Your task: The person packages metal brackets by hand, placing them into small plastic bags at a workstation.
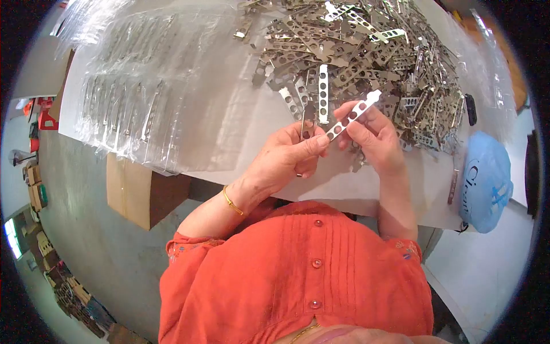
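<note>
A shiny flat metal strip with a row of round holes lies slantwise between my two hands. My right hand pinches it between thumb and fingers near its middle. At its lower end is my left hand, closed, with the thumb pressed on the fingers. Another, darker metal strip stands up out of my left hand's fingers. Just beyond my hands, a bright perforated strip lies on the white table, beside a big heap of similar metal strips.
Clear plastic bags with strips inside cover the table's left side. A cardboard box stands below that edge. On the right are a blue plastic bag, a small black object and more clear plastic.
</note>
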Demonstrator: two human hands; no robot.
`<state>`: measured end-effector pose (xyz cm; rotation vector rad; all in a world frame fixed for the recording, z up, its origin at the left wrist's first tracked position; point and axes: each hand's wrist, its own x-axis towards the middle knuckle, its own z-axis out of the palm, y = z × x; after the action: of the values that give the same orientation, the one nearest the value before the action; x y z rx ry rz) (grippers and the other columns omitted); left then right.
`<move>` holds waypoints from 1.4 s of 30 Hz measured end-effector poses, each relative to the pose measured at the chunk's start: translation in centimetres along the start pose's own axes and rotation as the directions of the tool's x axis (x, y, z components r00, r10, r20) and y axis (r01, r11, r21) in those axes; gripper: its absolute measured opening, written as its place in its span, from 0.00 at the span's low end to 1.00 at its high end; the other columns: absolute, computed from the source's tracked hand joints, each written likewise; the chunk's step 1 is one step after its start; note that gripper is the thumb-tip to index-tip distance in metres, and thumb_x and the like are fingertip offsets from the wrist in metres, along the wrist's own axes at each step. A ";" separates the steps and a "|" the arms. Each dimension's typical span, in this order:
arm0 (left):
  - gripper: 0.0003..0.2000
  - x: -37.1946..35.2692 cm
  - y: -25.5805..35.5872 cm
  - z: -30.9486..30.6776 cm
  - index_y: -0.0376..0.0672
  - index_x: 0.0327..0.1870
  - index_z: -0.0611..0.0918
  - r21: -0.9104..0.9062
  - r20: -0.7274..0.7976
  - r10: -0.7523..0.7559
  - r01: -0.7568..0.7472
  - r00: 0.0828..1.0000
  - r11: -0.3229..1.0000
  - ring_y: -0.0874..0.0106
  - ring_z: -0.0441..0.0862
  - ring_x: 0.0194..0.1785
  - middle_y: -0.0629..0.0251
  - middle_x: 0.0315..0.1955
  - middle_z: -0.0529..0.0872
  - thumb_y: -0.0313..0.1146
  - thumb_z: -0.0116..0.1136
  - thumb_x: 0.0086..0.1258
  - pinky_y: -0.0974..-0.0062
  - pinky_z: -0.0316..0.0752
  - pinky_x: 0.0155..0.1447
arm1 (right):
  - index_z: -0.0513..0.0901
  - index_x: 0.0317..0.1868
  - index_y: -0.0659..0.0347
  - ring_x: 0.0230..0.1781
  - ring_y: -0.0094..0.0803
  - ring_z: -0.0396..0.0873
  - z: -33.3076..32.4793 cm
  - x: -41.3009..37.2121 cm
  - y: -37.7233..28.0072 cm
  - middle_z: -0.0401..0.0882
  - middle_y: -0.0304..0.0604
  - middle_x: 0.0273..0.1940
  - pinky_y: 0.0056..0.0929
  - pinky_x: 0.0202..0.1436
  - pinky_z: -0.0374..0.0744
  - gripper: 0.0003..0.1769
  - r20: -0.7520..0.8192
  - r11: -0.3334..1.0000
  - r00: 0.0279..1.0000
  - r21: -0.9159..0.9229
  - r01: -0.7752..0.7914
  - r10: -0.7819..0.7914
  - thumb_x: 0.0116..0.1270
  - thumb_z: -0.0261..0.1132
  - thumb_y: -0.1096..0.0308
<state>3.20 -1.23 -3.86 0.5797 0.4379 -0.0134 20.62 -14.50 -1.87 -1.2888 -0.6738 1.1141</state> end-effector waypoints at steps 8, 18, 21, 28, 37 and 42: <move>0.14 0.6 1.4 0.6 0.41 0.52 0.74 0.030 0.017 0.084 -0.085 0.996 0.996 0.79 0.68 0.23 0.61 0.37 0.81 0.43 0.46 0.83 0.78 0.65 0.27 | 0.79 0.47 0.61 0.32 0.22 0.80 0.3 0.3 -1.1 0.82 0.37 0.36 0.23 0.37 0.79 0.09 -0.065 0.990 0.990 -0.074 0.117 -0.122 0.78 0.62 0.64; 0.10 5.4 6.6 2.8 0.38 0.51 0.73 0.042 0.131 0.304 -0.312 0.944 0.949 0.70 0.81 0.34 0.57 0.42 0.83 0.35 0.44 0.83 0.67 0.80 0.42 | 0.79 0.45 0.62 0.29 0.17 0.76 -0.2 1.8 -6.0 0.80 0.34 0.33 0.18 0.34 0.77 0.09 -0.279 0.950 0.925 -0.248 0.192 -0.260 0.77 0.63 0.65; 0.09 6.3 7.2 2.9 0.37 0.49 0.76 -0.032 0.163 0.302 -0.301 0.939 0.953 0.70 0.83 0.40 0.60 0.42 0.83 0.34 0.47 0.82 0.65 0.82 0.49 | 0.79 0.45 0.62 0.30 0.17 0.76 -0.1 1.6 -6.4 0.79 0.33 0.33 0.17 0.35 0.77 0.08 -0.312 0.929 0.903 -0.314 0.197 -0.296 0.77 0.63 0.65; 0.13 8.3 7.4 2.6 0.35 0.57 0.79 -0.006 0.207 0.209 -0.212 0.956 0.977 0.68 0.84 0.44 0.61 0.43 0.84 0.33 0.50 0.81 0.63 0.82 0.55 | 0.77 0.45 0.61 0.32 0.17 0.77 -0.2 1.7 -6.4 0.80 0.34 0.34 0.18 0.36 0.78 0.05 -0.323 0.949 0.917 -0.281 0.143 -0.234 0.76 0.61 0.69; 0.14 9.3 8.2 2.8 0.36 0.60 0.78 0.074 0.265 0.179 -0.205 0.947 0.976 0.66 0.86 0.48 0.62 0.40 0.86 0.32 0.51 0.81 0.64 0.84 0.50 | 0.76 0.40 0.62 0.26 0.11 0.71 -0.5 2.5 -6.7 0.78 0.29 0.28 0.17 0.28 0.69 0.04 -0.336 0.887 0.895 -0.443 0.126 -0.295 0.73 0.64 0.73; 0.13 9.3 7.6 2.8 0.38 0.61 0.78 0.051 0.250 0.187 -0.206 0.950 0.977 0.66 0.86 0.48 0.63 0.40 0.86 0.32 0.50 0.81 0.64 0.85 0.48 | 0.76 0.40 0.63 0.26 0.11 0.70 -0.4 2.5 -6.6 0.78 0.30 0.28 0.17 0.28 0.69 0.04 -0.321 0.891 0.909 -0.442 0.104 -0.266 0.72 0.63 0.74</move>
<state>13.77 4.64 -1.50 0.6857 0.1391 0.0890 23.65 -11.81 3.90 -1.7054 -0.7514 0.5479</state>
